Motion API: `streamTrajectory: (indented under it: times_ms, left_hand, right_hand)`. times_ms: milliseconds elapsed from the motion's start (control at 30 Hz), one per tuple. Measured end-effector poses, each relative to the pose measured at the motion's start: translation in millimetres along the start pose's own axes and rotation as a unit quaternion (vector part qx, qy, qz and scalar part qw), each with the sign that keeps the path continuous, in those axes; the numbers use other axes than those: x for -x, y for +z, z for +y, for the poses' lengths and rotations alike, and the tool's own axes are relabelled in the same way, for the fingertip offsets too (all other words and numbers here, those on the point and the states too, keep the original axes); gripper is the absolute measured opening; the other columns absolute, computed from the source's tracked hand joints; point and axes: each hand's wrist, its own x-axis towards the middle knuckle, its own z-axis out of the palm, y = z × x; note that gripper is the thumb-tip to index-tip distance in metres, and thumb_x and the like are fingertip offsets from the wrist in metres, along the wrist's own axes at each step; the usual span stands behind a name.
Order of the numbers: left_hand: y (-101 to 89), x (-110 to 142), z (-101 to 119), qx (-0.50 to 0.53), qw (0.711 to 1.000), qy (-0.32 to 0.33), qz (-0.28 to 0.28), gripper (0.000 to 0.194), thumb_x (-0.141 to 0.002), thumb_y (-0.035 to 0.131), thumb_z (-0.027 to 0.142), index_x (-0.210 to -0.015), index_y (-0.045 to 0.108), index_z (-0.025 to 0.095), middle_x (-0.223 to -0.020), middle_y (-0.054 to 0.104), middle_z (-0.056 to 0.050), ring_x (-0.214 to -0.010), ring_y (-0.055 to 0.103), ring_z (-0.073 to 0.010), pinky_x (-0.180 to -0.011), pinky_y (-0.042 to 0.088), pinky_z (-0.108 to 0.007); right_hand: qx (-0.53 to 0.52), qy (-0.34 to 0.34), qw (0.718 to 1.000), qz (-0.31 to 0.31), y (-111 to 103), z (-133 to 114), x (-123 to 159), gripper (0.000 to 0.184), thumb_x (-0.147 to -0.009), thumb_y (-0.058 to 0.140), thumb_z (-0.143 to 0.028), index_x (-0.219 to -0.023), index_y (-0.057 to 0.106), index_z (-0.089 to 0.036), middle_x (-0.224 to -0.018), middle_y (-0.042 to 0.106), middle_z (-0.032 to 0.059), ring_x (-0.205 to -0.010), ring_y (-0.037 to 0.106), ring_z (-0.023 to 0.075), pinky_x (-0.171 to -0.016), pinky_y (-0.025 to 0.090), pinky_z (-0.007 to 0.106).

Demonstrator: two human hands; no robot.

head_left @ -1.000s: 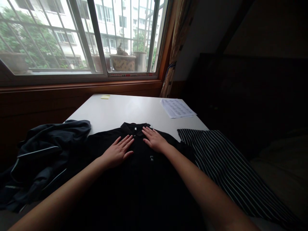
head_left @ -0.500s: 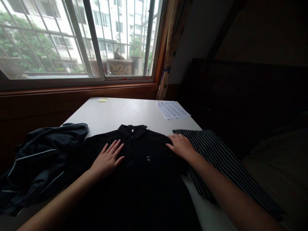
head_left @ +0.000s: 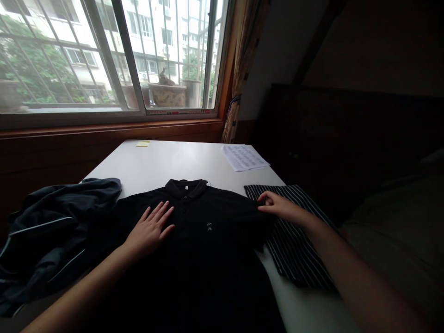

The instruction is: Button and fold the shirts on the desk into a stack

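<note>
A black polo shirt point(head_left: 208, 259) lies spread front side up, its collar pointing to the window and a small white emblem on the chest. Flat on the chest at the left rests my left hand point(head_left: 149, 229), fingers spread. My right hand point(head_left: 277, 206) pinches the upper edge of the shirt's sleeve on the right, thumb and fingers closed on the cloth. Beneath that sleeve and forearm is a black-and-white striped cloth point(head_left: 291, 259), partly covered. The lower part of the shirt is too dark to make out in detail.
The white table point(head_left: 173, 159) bears a yellow sticky note point(head_left: 143, 144) and printed papers point(head_left: 244, 157) at its far side. A crumpled dark garment with pale piping point(head_left: 52, 226) lies at the left. Behind are a barred window point(head_left: 156, 60) and a curtain point(head_left: 239, 69).
My right hand has slid outward from the shirt's shoulder to the sleeve and closed on its edge. My left hand stays flat on the chest. The view has shifted slightly.
</note>
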Motion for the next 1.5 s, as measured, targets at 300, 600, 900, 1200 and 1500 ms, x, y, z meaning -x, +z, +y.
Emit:
streamTrajectory:
  times_ms: [300,600,900,1200,1500]
  left_hand:
    - [-30.2,-11,19,0.006,0.999,0.011,0.039,0.054,-0.099,0.045,0.041,-0.149,0.043,0.020,-0.160,0.034,-0.011,-0.147,0.031,-0.0312,-0.116,0.033,-0.053]
    - [-23.2,-60,157,0.096,0.973,0.208,-0.027,0.067,-0.100,0.032,0.058,-0.152,0.036,0.017,-0.159,0.033,-0.013,-0.149,0.026,-0.0314,-0.118,0.027,-0.055]
    - [6.7,-73,181,0.112,0.970,0.218,0.003,0.069,-0.100,0.027,0.059,-0.153,0.034,0.014,-0.161,0.028,-0.015,-0.151,0.021,-0.0300,-0.121,0.020,-0.054]
    - [22.4,-135,166,0.114,0.984,0.139,0.011,0.061,-0.103,0.025,0.051,-0.151,0.037,0.016,-0.161,0.030,-0.010,-0.151,0.023,-0.0243,-0.123,0.016,-0.049]
    - [23.6,-172,155,0.122,0.985,0.119,0.003,0.062,-0.103,0.021,0.053,-0.153,0.033,0.020,-0.159,0.035,-0.007,-0.149,0.027,-0.0234,-0.121,0.021,-0.052]
  right_hand:
    - [-0.196,0.095,0.974,-0.066,13,4,22,0.071,-0.073,0.079,-0.035,-0.133,0.042,-0.021,-0.101,0.070,0.0086,-0.083,0.069,0.0228,-0.063,0.051,0.028]
    - [-0.303,0.049,0.942,0.138,23,-16,34,0.061,-0.076,0.073,-0.038,-0.131,0.049,-0.026,-0.114,0.063,0.0095,-0.090,0.069,0.0226,-0.074,0.056,0.032]
    - [-0.128,0.039,0.972,0.194,60,3,39,0.081,-0.069,0.074,-0.037,-0.142,0.040,-0.027,-0.119,0.063,0.0090,-0.105,0.065,0.0295,-0.096,0.049,0.046]
    - [-0.155,-0.021,0.942,0.297,58,8,29,0.073,-0.075,0.067,-0.032,-0.142,0.040,-0.030,-0.129,0.056,0.0080,-0.117,0.058,0.0297,-0.103,0.045,0.048]
    - [-0.277,-0.067,0.911,0.298,64,-8,40,0.070,-0.076,0.067,-0.031,-0.142,0.042,-0.031,-0.113,0.064,0.0053,-0.101,0.066,0.0263,-0.089,0.055,0.043]
